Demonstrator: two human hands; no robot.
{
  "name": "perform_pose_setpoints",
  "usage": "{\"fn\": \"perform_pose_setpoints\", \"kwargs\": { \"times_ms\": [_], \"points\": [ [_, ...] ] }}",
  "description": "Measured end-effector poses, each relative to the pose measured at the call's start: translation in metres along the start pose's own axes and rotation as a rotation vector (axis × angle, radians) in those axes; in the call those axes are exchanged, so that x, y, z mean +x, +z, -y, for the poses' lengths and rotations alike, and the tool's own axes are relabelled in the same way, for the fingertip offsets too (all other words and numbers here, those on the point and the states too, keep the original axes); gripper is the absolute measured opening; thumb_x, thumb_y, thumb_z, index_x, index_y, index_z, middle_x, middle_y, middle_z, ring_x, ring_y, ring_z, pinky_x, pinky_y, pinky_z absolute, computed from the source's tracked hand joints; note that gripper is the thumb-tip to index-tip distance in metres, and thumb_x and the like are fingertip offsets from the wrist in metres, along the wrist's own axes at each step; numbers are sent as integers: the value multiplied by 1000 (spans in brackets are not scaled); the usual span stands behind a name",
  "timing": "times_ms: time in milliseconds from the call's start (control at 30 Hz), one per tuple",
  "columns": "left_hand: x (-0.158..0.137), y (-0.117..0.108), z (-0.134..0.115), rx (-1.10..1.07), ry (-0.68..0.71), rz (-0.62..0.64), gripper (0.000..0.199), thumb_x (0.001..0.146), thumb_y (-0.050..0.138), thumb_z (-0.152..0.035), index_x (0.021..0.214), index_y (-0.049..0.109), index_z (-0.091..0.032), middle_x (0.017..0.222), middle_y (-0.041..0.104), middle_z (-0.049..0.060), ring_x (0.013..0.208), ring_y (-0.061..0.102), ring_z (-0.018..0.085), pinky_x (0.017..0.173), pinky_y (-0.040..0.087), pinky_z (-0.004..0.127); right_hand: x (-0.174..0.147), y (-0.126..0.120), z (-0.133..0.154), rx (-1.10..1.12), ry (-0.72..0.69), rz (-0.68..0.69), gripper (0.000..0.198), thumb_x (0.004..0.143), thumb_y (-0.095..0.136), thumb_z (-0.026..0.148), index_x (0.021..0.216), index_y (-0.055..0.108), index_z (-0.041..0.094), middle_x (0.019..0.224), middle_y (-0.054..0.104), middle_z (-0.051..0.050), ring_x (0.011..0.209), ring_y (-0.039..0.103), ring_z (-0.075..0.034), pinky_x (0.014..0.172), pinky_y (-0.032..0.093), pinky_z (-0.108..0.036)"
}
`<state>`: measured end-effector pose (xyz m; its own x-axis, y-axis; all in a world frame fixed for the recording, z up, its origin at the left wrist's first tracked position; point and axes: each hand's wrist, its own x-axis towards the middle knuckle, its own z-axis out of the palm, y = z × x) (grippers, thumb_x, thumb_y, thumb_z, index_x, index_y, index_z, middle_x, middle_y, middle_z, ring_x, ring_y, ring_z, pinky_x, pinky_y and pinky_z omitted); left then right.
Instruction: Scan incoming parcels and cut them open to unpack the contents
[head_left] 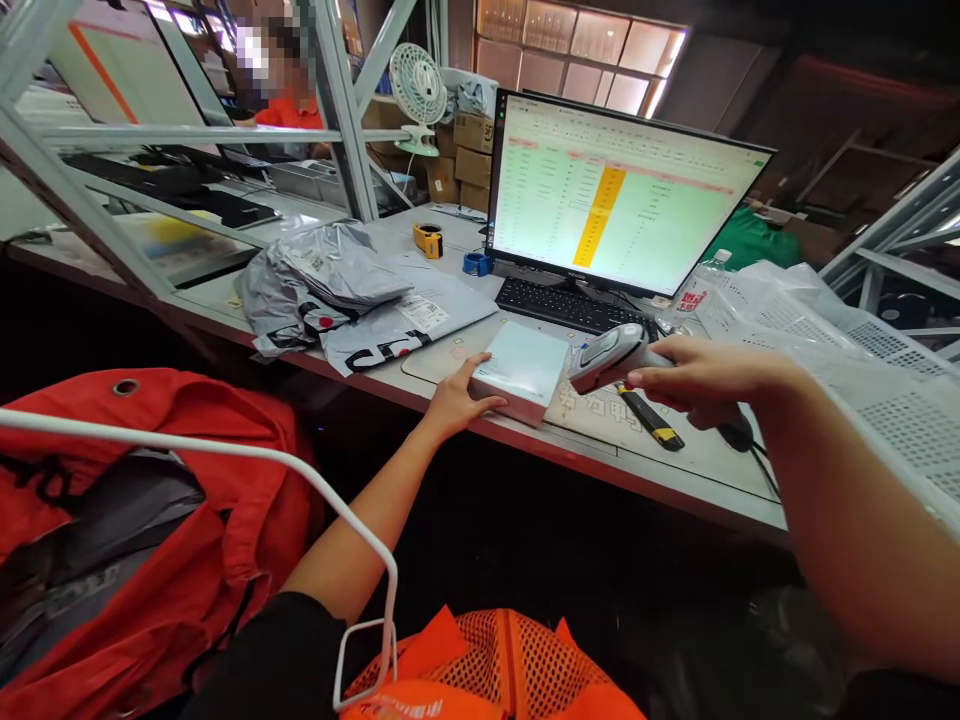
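Observation:
My left hand (457, 398) grips the near left corner of a small white box (525, 362), which lies on the desk near its front edge. To the right, my right hand (694, 375) is wrapped round the handle of a grey barcode scanner (615, 355). The scanner's head points left toward the box, held a little above the desk and apart from it. Below the scanner lies a black and yellow utility knife (651, 417). Grey plastic mailing bags (427, 310) with printed labels lie left of the box.
Behind the box stand a keyboard (559, 303) and a monitor (622, 190) showing a spreadsheet. Tape rolls (429, 240) sit farther back. Clear plastic wrap (795, 310) covers the right side. A red bag (262, 440) hangs at lower left; a person (289, 115) is behind the frame.

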<state>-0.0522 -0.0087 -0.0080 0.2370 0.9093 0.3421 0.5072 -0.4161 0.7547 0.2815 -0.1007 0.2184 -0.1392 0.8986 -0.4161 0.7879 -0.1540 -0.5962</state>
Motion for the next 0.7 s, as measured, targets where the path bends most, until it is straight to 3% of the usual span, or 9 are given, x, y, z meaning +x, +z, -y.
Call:
{"fn": "perform_pose_setpoints", "kwargs": {
  "times_ms": [67, 133, 233, 300, 433, 567, 700],
  "points": [
    [-1, 0, -1, 4, 4, 3, 88, 76, 87, -59, 152, 53, -29, 141, 66, 7, 131, 63, 34, 112, 50, 42, 12, 6, 5, -40, -24, 19, 58, 78, 77, 75, 88, 64, 19, 59, 51, 2, 44, 45, -10, 37, 35, -21],
    [-2, -1, -1, 4, 6, 11, 88, 77, 86, -59, 152, 53, -28, 141, 67, 8, 131, 63, 35, 111, 50, 43, 30, 10, -6, -92, -42, -64, 55, 83, 74, 73, 91, 66, 19, 61, 56, 0, 47, 50, -13, 41, 39, -23],
    [0, -5, 1, -28, 20, 29, 90, 77, 85, -60, 153, 50, -27, 145, 64, 11, 134, 61, 36, 113, 49, 47, 57, 10, -43, -265, 24, -320, 47, 90, 68, 64, 98, 70, 18, 75, 68, -8, 61, 64, -20, 53, 49, -28],
    [6, -10, 5, -107, 52, 69, 98, 76, 86, -59, 158, 42, -27, 153, 57, 13, 136, 60, 36, 114, 48, 48, 71, 10, -73, -397, 147, -495, 41, 93, 68, 55, 101, 72, 15, 92, 73, -14, 83, 72, -28, 68, 55, -32],
    [23, -21, 11, -142, 101, 223, 111, 71, 90, -55, 163, 36, -26, 158, 52, 16, 137, 58, 36, 117, 46, 51, 82, 21, -117, -396, 327, -777, 37, 98, 66, 44, 120, 72, 15, 120, 71, -18, 117, 68, -32, 95, 54, -39],
    [26, -21, 11, -12, 107, 241, 99, 76, 86, -57, 160, 45, -27, 155, 55, 14, 143, 53, 36, 122, 40, 51, 92, 28, -122, -336, 320, -881, 34, 103, 65, 42, 130, 66, 22, 136, 63, -11, 117, 65, -25, 101, 55, -45],
    [21, -16, 11, 61, 74, 220, 91, 81, 82, -59, 160, 46, -32, 150, 60, 11, 138, 58, 35, 117, 46, 48, 122, 11, -107, -283, 274, -940, 31, 105, 64, 40, 131, 66, 23, 137, 62, -11, 115, 65, -23, 98, 58, -43]
  ]
}}
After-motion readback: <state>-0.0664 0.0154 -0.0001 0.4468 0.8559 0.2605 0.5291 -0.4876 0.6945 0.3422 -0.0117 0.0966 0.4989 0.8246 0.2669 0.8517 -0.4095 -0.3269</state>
